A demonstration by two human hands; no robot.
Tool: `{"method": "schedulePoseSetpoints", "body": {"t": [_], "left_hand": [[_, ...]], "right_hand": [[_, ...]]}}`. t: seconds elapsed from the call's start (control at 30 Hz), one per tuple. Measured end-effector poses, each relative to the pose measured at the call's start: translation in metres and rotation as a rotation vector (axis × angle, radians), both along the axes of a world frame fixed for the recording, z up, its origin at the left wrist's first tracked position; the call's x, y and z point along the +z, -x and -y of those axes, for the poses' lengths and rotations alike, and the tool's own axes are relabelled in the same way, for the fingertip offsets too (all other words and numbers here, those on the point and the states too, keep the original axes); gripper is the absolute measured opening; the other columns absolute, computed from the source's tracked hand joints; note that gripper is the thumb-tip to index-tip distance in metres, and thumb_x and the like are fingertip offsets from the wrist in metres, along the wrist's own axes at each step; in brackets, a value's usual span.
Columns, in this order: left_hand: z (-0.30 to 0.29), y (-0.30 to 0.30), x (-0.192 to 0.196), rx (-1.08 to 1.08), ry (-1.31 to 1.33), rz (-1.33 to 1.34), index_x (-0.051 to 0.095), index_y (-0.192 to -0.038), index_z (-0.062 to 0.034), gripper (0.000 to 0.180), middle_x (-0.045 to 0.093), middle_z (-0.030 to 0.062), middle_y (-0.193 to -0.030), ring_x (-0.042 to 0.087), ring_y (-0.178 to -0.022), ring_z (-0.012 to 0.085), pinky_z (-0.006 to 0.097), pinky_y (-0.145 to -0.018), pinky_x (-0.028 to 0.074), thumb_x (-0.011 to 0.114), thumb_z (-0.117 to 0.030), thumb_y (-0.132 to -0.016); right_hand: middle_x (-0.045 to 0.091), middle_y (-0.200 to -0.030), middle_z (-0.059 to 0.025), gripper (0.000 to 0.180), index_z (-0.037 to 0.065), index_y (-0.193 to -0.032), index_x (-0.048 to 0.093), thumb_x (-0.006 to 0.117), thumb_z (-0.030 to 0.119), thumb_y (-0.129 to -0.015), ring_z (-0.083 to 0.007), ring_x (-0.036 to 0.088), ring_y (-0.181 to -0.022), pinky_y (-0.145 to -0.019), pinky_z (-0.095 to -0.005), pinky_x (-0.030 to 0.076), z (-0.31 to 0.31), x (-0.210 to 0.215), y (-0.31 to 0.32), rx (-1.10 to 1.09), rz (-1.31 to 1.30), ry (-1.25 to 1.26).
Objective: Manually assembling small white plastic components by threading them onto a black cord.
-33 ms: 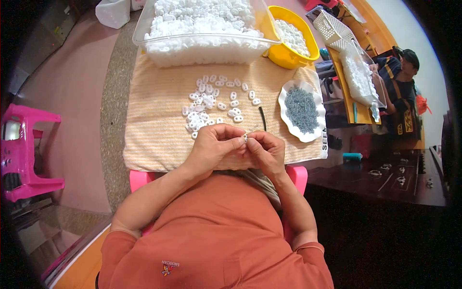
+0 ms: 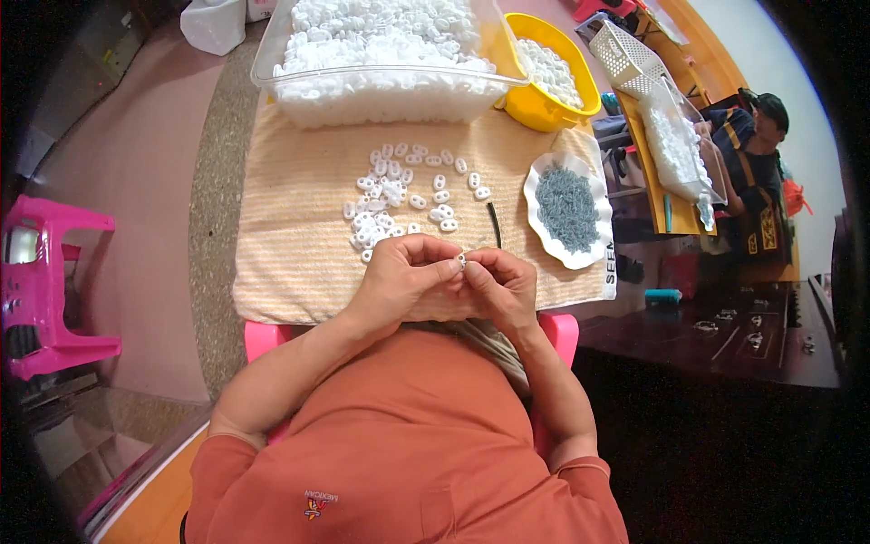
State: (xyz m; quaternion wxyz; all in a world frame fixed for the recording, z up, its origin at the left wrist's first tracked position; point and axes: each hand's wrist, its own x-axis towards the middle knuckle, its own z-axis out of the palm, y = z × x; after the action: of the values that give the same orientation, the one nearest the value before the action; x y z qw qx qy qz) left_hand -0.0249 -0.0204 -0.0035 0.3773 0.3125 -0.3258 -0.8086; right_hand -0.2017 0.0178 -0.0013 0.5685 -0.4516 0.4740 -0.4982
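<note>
Close to the towel's front edge, the fingertips of my left hand [image 2: 396, 279] and my right hand [image 2: 505, 283] meet in a pinch. Between them shows a small whitish piece [image 2: 461, 260], mostly covered by the fingers; its exact kind is too small to make out. Just beyond the hands lie a black thin rod [image 2: 494, 224] and, to its left, a loose spread of white oval plastic pieces [image 2: 391, 190], many with two holes. On the right stands a white scalloped dish [image 2: 535, 210] filled with small grey-blue pieces [image 2: 566, 207].
A clear plastic bin [image 2: 385, 107] heaped with white pieces stands at the back beside a yellow basin [image 2: 541, 116]. A striped towel [image 2: 294, 227] covers the table. A pink stool [image 2: 68, 295] is at left; another person [image 2: 752, 159] sits at right by a second bin [image 2: 675, 150].
</note>
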Motion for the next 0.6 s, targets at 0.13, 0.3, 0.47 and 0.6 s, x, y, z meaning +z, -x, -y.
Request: {"method": "schedulePoseSetpoints", "body": {"t": [0.13,0.3,0.47,0.6], "left_hand": [[0.000,-0.002,0.003,0.032,0.006,-0.017,0.063,-0.103,0.0041,0.018,0.067,0.0091,-0.090,0.065,-0.079,0.0137,0.026,-0.074,0.056,0.066,-0.004,-0.087],[0.001,-0.004,0.007,0.047,-0.047,-0.047,0.061,-0.104,0.0032,0.019,0.066,0.0086,-0.091,0.066,-0.080,0.0149,0.030,-0.077,0.058,0.066,-0.005,-0.087],[0.002,-0.004,0.006,0.058,-0.060,-0.063,0.062,-0.103,0.0026,0.018,0.066,0.0087,-0.091,0.066,-0.081,0.0146,0.030,-0.077,0.058,0.066,-0.005,-0.087],[0.002,-0.005,0.006,0.063,-0.062,-0.069,0.062,-0.102,0.0019,0.017,0.066,0.0086,-0.090,0.066,-0.081,0.0144,0.030,-0.078,0.058,0.066,-0.004,-0.087]], "right_hand": [[0.067,-0.088,-0.0077,0.016,-0.006,-0.103,0.063,0.061,0.004,-0.091,-0.0115,0.064,-0.073,-0.065,-0.0248,0.054,0.003,0.015,0.003,-0.064,-0.167,-0.010],[0.065,-0.082,-0.0048,0.015,-0.004,-0.100,0.064,0.066,0.004,-0.088,-0.0097,0.062,-0.070,-0.059,-0.0241,0.052,0.024,0.025,0.026,-0.110,-0.413,0.028],[0.065,-0.080,-0.0091,0.015,0.002,-0.098,0.065,0.068,0.003,-0.083,-0.0176,0.065,-0.068,-0.060,-0.0291,0.050,0.061,0.037,0.033,-0.053,-0.875,0.441],[0.065,-0.091,-0.0117,0.016,0.006,-0.098,0.067,0.065,0.011,-0.083,-0.0321,0.064,-0.077,-0.069,-0.0375,0.051,0.079,0.037,0.034,0.017,-1.328,0.574]]}}
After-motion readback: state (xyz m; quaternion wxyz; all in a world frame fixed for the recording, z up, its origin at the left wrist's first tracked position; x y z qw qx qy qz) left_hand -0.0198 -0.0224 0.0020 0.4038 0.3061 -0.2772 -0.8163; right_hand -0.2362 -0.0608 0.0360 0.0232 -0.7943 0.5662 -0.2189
